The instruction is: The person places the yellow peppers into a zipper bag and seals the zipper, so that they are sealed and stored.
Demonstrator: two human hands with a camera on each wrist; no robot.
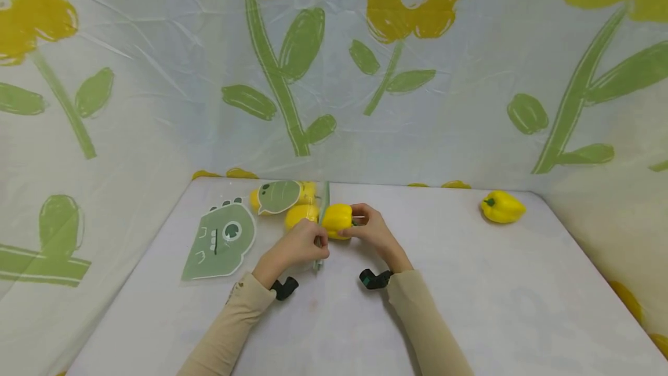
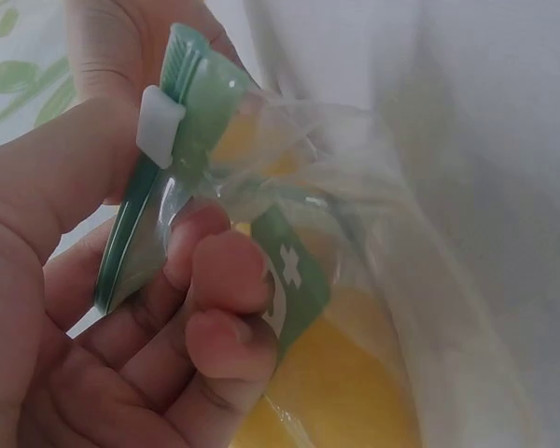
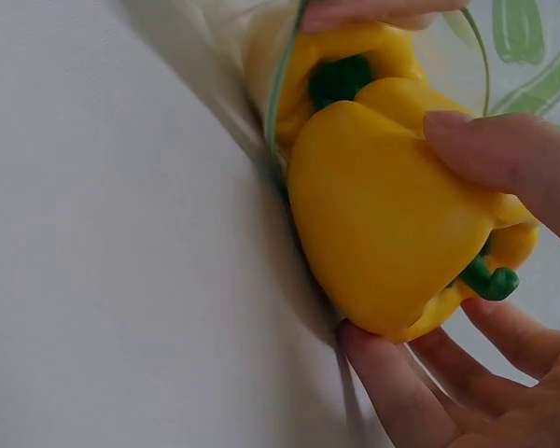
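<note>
A clear zip bag [image 1: 219, 242] with a green monster print lies on the left of the table, its green-rimmed mouth facing right. My left hand [image 1: 300, 242] pinches the bag's mouth near the green zip strip [image 2: 131, 233], where a white slider [image 2: 160, 127] shows. Fingers and thumb of my right hand [image 1: 377, 232] grip a yellow bell pepper [image 1: 338, 220] with a green stem, right at the bag's opening. Inside the bag, another yellow bell pepper [image 3: 336, 61] sits just beyond it, and one more [image 1: 309, 189] shows partly behind the print.
A loose yellow bell pepper [image 1: 503, 208] lies at the back right of the white table [image 1: 496, 295]. A flower-patterned curtain [image 1: 459, 103] hangs behind and along the sides. Black wrist cameras [image 1: 285, 288] jut out below both hands.
</note>
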